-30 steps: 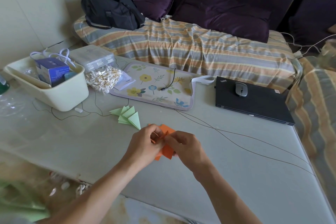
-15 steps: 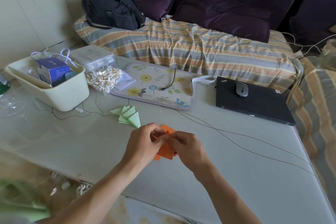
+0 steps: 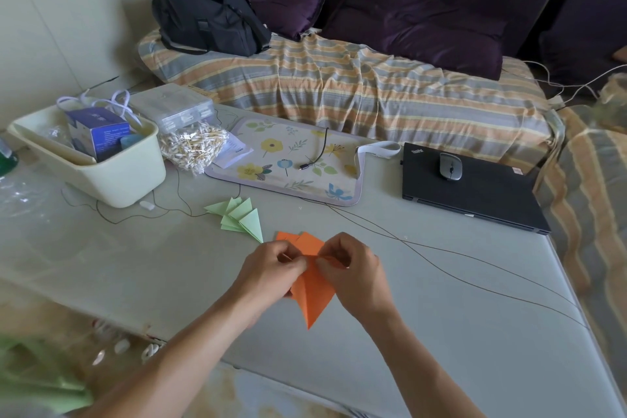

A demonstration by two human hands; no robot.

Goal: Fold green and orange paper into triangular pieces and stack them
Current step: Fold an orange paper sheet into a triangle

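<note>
Both hands pinch a folded orange paper piece just above the table near its front edge. My left hand grips its upper left part and my right hand grips its upper right part. The piece hangs down to a sharp point toward me. More orange folded paper shows behind the fingers, partly hidden by them. A fan of several light green triangular pieces lies on the table, up and to the left of my hands.
A cream bin with a blue box stands at the left. A bag of cotton swabs, a floral mat, a black laptop with a mouse, and thin cables lie behind my hands. A sofa runs along the far side.
The orange piece has turned, so its long pointed end now hangs toward me below my fingers. Both hands stay in the same spot.
</note>
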